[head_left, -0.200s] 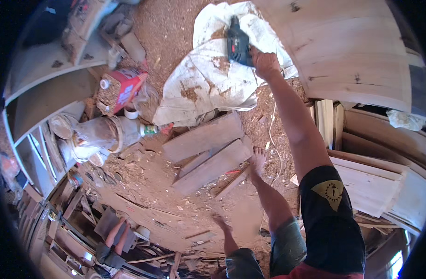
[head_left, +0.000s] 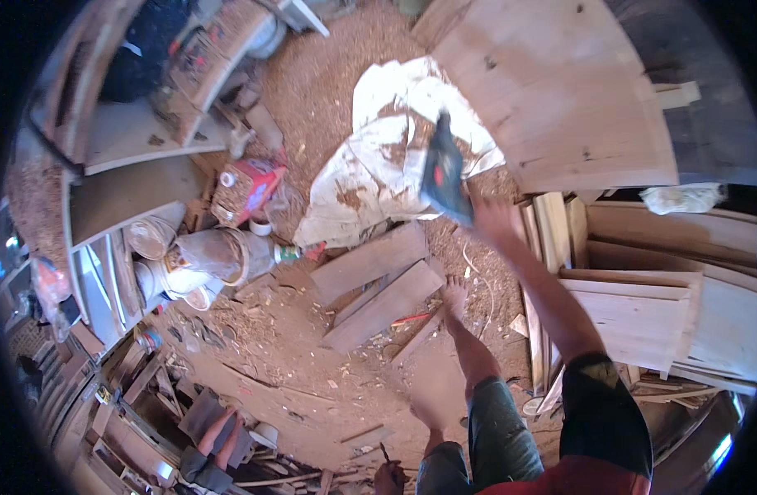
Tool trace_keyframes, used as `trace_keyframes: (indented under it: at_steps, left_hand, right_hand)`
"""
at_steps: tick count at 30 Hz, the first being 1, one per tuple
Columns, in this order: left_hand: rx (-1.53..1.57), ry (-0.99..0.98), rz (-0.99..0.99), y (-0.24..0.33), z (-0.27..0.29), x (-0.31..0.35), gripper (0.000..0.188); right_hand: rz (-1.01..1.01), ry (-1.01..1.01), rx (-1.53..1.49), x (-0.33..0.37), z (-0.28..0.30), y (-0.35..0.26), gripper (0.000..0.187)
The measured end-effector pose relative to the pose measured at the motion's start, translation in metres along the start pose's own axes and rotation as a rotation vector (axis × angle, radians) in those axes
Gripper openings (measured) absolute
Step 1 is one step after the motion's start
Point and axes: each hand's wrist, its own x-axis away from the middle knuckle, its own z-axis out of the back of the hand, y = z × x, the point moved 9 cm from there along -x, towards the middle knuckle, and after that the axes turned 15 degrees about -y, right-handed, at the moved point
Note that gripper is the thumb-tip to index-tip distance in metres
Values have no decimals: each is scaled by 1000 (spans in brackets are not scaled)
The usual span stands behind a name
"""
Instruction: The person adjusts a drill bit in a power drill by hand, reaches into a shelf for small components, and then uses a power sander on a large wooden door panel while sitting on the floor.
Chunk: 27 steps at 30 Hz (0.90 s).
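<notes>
Since the earlier frame the power tool (head_left: 442, 175) tilts, blurred, above the white sheet (head_left: 370, 165). Right hand (head_left: 492, 221) wraps its rear. Looks heavy, rigid, hard-shelled; hold by the body. Left hand (head_left: 388, 477) grips something small, can't tell what.

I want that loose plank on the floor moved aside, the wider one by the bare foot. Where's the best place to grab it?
Take the wider plank at its lower-left end, coming from the open, littered floor there. It lies flat and diagonal; its upper-right end sits close to the bare foot, and a second plank runs close beside it on the upper side, so that end is freest.
</notes>
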Motion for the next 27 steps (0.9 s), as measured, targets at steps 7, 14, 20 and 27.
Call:
trace_keyframes:
  at_steps: [7, 14, 20, 27]
  left_hand:
    - [308, 109, -258, 219, -109, -27, 43]
    - [309, -237, -483, 362, -209, 4, 37]
    - [61, -571, -575, 372, -306, 179, 39]
    - [-157, -785, -573, 257, -307, 309, 31]
  right_hand:
    - [154, -130, -287, 388, -90, -40, 94]
    - [439, -118, -205, 646, -76, -167, 102]
    - [572, 439, 26, 789, -66, -272, 84]
    - [394, 639, 14, 935, -150, -357, 87]
